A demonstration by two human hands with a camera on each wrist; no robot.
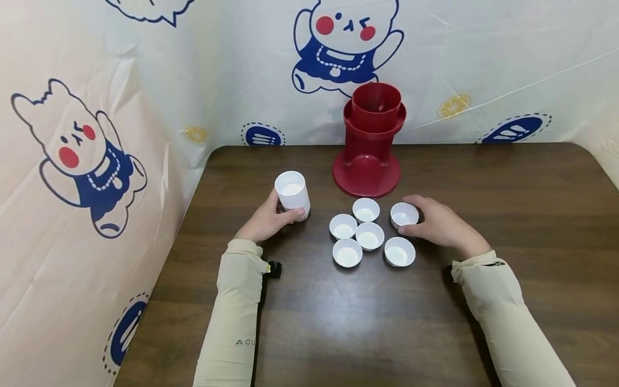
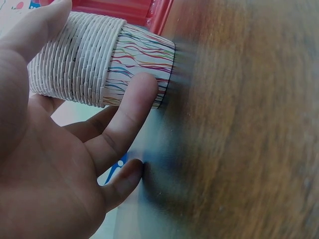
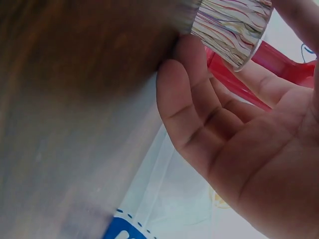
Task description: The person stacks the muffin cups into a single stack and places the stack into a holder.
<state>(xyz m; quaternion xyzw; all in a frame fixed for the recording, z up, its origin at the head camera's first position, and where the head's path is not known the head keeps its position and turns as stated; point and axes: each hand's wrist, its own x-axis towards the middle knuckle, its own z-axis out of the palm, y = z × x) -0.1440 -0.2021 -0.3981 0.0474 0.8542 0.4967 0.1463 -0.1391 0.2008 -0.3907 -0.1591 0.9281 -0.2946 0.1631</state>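
A tall stack of nested white paper cups (image 1: 292, 196) stands on the brown table (image 1: 367, 322), left of centre. My left hand (image 1: 285, 213) grips the stack near its base; in the left wrist view the thumb and fingers of the left hand (image 2: 99, 47) wrap the striped stack (image 2: 99, 64). My right hand (image 1: 411, 217) curls round a single paper cup (image 1: 404, 214) standing on the table, and the right wrist view shows this striped cup (image 3: 232, 22) between the fingers (image 3: 184, 74). Several more single cups (image 1: 369, 235) stand open side up between my hands.
A red cup dispenser (image 1: 369, 142) stands at the back middle of the table, just behind the cups. A cartoon-printed sheet (image 1: 96, 161) walls off the back and left. The table's near half and right side hold only my sleeved forearms.
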